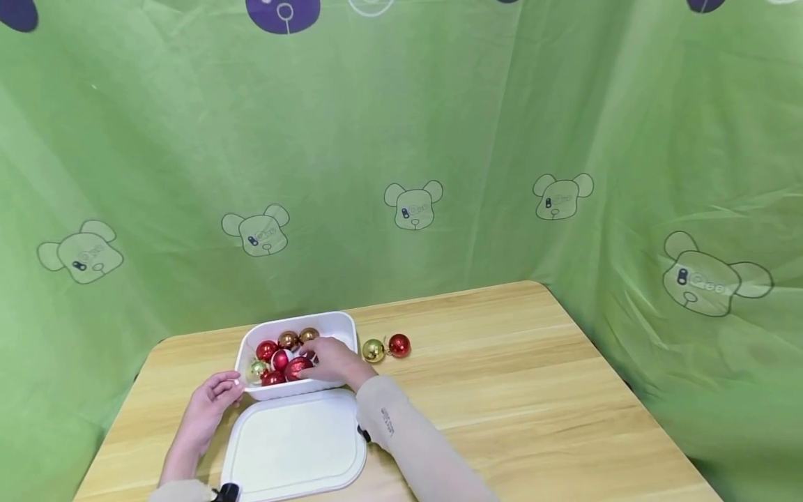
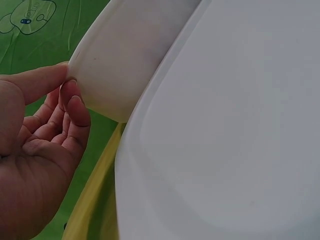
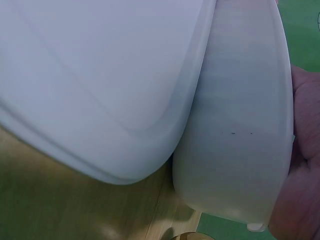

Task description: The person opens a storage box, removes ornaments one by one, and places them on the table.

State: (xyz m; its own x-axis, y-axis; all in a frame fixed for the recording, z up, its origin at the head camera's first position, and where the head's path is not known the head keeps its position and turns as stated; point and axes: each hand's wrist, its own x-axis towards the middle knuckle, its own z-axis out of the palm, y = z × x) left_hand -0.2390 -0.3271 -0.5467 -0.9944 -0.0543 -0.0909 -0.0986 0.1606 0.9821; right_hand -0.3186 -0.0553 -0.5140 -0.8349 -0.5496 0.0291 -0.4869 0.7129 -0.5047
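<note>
The left hand (image 1: 213, 400) pinches the white plastic box (image 1: 276, 392) at eight o'clock while the right hand (image 1: 331, 360) curls round a shiny red ball (image 1: 295, 369) inside at six, probably light, slippery, breakable, best held round its middle.

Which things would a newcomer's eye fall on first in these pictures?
Probably the shiny red and gold baubles grouped in the white box, with the right hand among them. Next, perhaps, the bright green curtain behind the wooden table, printed with cartoon animal heads.
</note>
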